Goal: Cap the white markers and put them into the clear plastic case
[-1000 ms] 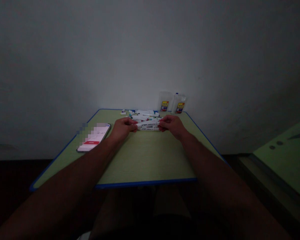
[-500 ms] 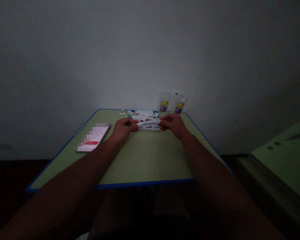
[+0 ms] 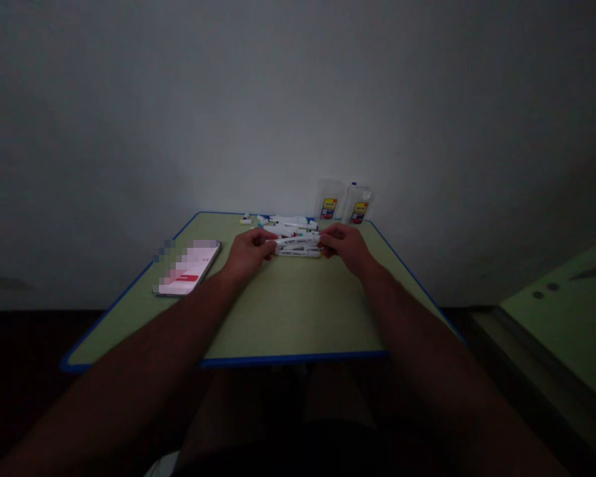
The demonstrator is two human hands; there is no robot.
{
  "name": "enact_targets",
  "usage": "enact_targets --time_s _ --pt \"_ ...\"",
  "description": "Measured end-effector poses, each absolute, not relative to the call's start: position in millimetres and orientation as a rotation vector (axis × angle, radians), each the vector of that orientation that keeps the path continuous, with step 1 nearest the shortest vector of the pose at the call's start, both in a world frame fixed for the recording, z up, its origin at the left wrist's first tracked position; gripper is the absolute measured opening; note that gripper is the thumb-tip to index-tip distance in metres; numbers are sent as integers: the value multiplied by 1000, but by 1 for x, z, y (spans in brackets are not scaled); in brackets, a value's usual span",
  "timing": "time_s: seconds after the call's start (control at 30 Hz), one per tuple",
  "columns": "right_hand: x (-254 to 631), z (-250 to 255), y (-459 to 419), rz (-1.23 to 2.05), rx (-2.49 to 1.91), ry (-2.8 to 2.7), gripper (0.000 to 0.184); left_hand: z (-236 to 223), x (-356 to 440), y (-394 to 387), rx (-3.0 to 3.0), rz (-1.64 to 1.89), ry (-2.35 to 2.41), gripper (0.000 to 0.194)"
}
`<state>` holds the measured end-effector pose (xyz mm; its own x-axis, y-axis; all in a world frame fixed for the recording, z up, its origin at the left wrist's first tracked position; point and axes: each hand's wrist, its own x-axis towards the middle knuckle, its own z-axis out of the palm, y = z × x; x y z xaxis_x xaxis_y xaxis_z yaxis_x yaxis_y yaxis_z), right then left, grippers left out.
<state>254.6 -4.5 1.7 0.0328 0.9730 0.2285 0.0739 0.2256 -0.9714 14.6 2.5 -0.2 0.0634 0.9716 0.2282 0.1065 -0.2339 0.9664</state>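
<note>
Two hands, left hand [image 3: 248, 255] and right hand [image 3: 346, 246], pinch the ends of one white marker [image 3: 298, 241] above the green surface [image 3: 288, 311], fingers closed on it. It looks like uncapping; next needs a straight, steady pull apart.

We reach both bare forearms forward from the bottom corners of the view, converging toward the middle; our left hand [image 3: 248, 252] lies knuckles up, its fingers curled inward and pointing to the right, thumb tucked against them; our right hand [image 3: 344, 245] mirrors it, knuckles up, fingers bent and pointing to the left; the two sets of fingertips face each other with a gap between them; both wrists run straight in line with the forearms; elbows sit wide and low.
</note>
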Motion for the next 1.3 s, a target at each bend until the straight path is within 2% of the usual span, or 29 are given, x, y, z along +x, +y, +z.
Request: enact_targets --time_s 0.9,1.13,1.3 --pt "256 6 -4 999 -1097 -1160 40 -9 11 11 1814 1312 1222 20" --pt "262 9 -3 976 -1018 -1113 39 -14 10 14 1913 1313 1182 37" --pt "268 18 -4 958 -1023 -1013 30 -10 12 9 2024 1167 1215 54"
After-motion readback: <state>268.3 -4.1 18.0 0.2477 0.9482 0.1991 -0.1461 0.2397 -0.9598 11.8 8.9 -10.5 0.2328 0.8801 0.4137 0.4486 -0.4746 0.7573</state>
